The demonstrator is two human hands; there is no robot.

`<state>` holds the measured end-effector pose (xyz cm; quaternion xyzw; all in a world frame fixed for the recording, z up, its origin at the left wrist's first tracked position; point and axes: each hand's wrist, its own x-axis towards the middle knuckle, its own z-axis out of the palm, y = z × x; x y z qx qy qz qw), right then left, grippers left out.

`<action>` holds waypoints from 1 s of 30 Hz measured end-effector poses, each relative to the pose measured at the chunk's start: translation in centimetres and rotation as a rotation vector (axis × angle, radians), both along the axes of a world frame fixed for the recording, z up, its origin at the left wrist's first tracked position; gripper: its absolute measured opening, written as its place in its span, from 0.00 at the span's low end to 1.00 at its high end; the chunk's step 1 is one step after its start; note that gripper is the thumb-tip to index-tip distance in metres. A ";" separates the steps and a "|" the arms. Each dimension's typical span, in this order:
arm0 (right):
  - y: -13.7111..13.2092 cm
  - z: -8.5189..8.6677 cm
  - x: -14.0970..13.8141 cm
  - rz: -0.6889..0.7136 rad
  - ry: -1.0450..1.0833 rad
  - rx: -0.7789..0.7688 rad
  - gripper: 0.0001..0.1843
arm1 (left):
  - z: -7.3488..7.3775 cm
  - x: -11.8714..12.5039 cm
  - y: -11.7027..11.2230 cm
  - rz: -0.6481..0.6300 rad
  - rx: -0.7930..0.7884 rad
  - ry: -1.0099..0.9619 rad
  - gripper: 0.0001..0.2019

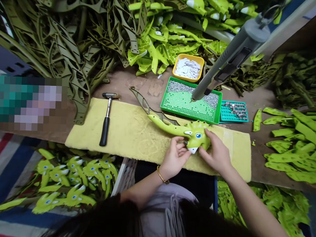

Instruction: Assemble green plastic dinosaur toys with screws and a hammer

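The left hand (174, 157) curls around a green plastic dinosaur head (199, 138), and the right hand (215, 155) presses its spread fingers on top. A loose grip could let the head slip across the yellow pad (121, 138).

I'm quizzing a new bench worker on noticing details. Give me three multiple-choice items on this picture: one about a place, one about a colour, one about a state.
1. Where does the hammer lie?
A) In a tray
B) On the yellow pad
C) In a hand

2. What colour is the eye on the green toy head?
A) Red
B) Orange
C) Blue

3. What state is the grey electric screwdriver in?
A) Hanging above the green tray
B) Gripped in a hand
C) Lying on the pad

Answers:
1. B: its black handle lies across the pad.
2. C: a blue iris shows on the toy's side.
3. A: its tip points at the tray, while the left hand and right hand are on the toy.
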<state>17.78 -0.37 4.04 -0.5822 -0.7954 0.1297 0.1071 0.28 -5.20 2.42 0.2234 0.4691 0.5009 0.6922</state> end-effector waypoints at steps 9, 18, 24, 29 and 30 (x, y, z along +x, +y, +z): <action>-0.3 0.0 -0.6 0.028 -0.045 0.007 0.37 | -0.5 0.7 1.6 0.100 -0.166 0.043 0.20; 1.4 2.3 1.3 -0.315 0.594 -0.368 0.24 | 2.1 -1.3 1.1 0.139 -0.088 0.074 0.21; 0.8 2.9 -1.6 -0.338 0.722 -0.199 0.27 | 2.2 -1.5 1.7 0.014 -0.078 -0.053 0.23; 0.7 2.2 -1.3 -0.313 0.943 -0.225 0.29 | 2.7 -0.5 1.4 0.159 0.110 0.149 0.21; 0.7 1.7 -1.2 -0.331 0.990 -0.269 0.29 | 2.9 -0.3 1.3 0.186 0.152 0.230 0.19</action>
